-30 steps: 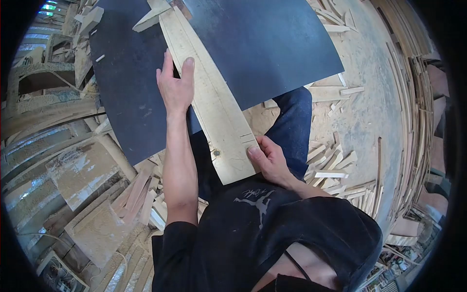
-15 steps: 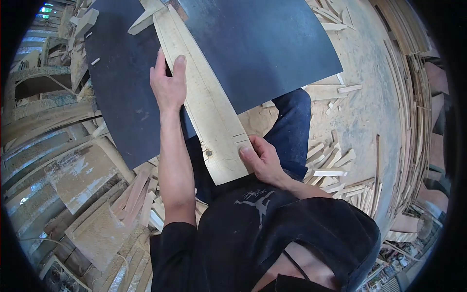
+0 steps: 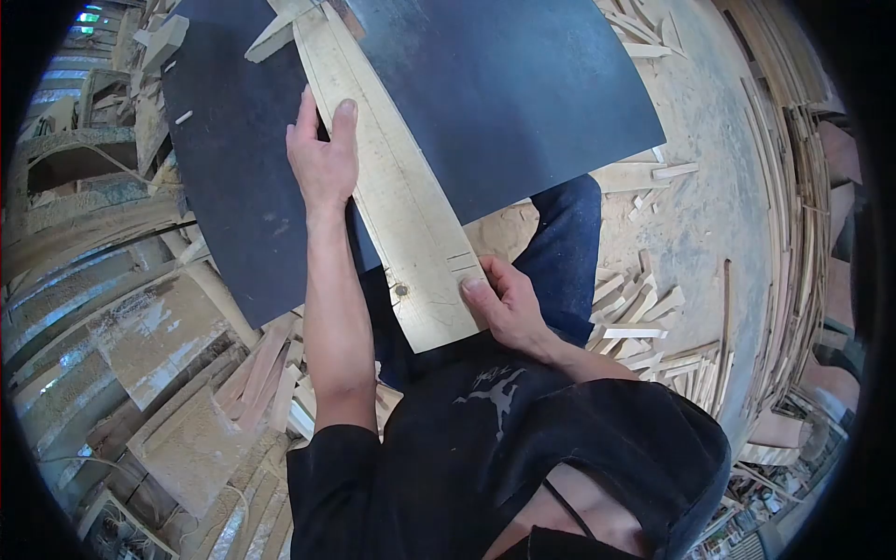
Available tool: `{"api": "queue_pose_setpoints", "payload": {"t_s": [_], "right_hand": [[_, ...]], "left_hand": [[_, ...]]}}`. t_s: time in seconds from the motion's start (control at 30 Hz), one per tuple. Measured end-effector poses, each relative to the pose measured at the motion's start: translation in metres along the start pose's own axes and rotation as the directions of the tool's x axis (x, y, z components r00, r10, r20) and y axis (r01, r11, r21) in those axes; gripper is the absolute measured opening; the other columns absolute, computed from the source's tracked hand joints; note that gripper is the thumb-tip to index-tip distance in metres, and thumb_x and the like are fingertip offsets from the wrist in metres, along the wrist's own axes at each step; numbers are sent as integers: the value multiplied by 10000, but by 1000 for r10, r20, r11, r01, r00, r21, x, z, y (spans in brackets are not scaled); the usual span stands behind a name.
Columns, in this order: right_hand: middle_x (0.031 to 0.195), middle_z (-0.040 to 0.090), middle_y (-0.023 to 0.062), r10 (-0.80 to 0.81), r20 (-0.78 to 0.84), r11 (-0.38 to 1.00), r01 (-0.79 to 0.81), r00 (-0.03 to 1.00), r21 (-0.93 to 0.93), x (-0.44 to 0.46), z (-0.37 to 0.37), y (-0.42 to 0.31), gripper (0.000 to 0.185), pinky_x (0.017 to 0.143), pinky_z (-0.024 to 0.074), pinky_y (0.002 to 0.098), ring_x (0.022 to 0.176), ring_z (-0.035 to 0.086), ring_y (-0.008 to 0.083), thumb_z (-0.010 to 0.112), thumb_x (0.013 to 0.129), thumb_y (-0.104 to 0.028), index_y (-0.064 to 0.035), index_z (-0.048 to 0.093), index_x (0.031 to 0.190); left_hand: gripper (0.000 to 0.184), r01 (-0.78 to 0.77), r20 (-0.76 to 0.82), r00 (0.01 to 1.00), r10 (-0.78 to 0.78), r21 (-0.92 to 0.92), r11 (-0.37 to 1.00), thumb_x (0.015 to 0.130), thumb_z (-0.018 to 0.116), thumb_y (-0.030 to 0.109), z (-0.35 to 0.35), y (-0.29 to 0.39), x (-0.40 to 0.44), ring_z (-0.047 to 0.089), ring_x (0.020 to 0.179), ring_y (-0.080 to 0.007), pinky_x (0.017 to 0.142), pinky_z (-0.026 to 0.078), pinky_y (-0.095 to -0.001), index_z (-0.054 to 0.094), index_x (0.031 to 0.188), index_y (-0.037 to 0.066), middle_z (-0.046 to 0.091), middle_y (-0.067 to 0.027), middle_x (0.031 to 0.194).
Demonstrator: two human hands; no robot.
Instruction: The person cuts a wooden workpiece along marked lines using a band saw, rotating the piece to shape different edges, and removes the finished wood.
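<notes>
A long pale wooden board [image 3: 401, 177] with pencil lines and a knot near its close end lies slanted over the dark tabletop [image 3: 523, 103]. This close end reaches past the table edge to the black shirt. My left hand [image 3: 324, 159] holds the board's left edge, thumb on the top face, other fingers along the side and partly hidden. At the near right corner, my right hand [image 3: 509, 303] grips the board, its thumb on top by short pencil marks and its fingers partly underneath. The board's far end meets a wooden piece [image 3: 273, 37].
A small white stick [image 3: 184, 118] lies on the tabletop's left part. Wood offcuts [image 3: 639, 303] are heaped on the dusty floor at the right. Long strips [image 3: 793, 205] stand or lie further right. Dusty slats and boards [image 3: 154, 336] fill the left side.
The board's near end and both my hands have shifted slightly left since the earliest frame. Both hands keep about the same hold on the board. From the middle frame to now, little differs.
</notes>
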State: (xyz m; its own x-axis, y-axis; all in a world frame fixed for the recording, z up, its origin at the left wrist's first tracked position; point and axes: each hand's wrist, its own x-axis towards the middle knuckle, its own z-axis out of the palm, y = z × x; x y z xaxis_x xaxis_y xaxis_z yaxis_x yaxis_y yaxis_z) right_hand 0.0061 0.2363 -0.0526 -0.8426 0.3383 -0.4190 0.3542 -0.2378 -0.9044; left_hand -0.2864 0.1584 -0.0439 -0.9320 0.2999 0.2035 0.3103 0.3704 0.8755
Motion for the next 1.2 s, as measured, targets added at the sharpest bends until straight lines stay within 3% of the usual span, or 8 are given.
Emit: {"api": "queue_pose_setpoints", "payload": {"t_s": [0.37,0.47,1.2], "right_hand": [[888,713,103,5,4,1000,-5,1000,9,9,-2,-6,456,727,515,311,791,632,132,650,1003,-372,44,634,1190],[879,710,99,1,5,1000,-1,1000,-8,12,-3,-7,454,718,510,308,782,626,129,649,1003,-371,44,635,1186],[906,689,61,-23,-1,998,23,1000,65,30,1,-18,392,715,499,288,799,605,96,642,1014,-300,55,623,1179]], "left_hand": [[498,34,-3,999,-34,18,999,941,651,351,1,-1,8,643,1016,-289,1101,352,-409,619,1369,99,751,-101,1155],[507,-26,-10,1000,26,-5,1000,940,653,368,3,-6,12,615,1014,-290,1047,393,-397,620,1372,106,751,-101,1155],[490,6,-37,999,-6,13,1000,951,633,342,7,-9,32,615,1030,-321,1018,431,-412,621,1385,116,748,-122,1173]]}}
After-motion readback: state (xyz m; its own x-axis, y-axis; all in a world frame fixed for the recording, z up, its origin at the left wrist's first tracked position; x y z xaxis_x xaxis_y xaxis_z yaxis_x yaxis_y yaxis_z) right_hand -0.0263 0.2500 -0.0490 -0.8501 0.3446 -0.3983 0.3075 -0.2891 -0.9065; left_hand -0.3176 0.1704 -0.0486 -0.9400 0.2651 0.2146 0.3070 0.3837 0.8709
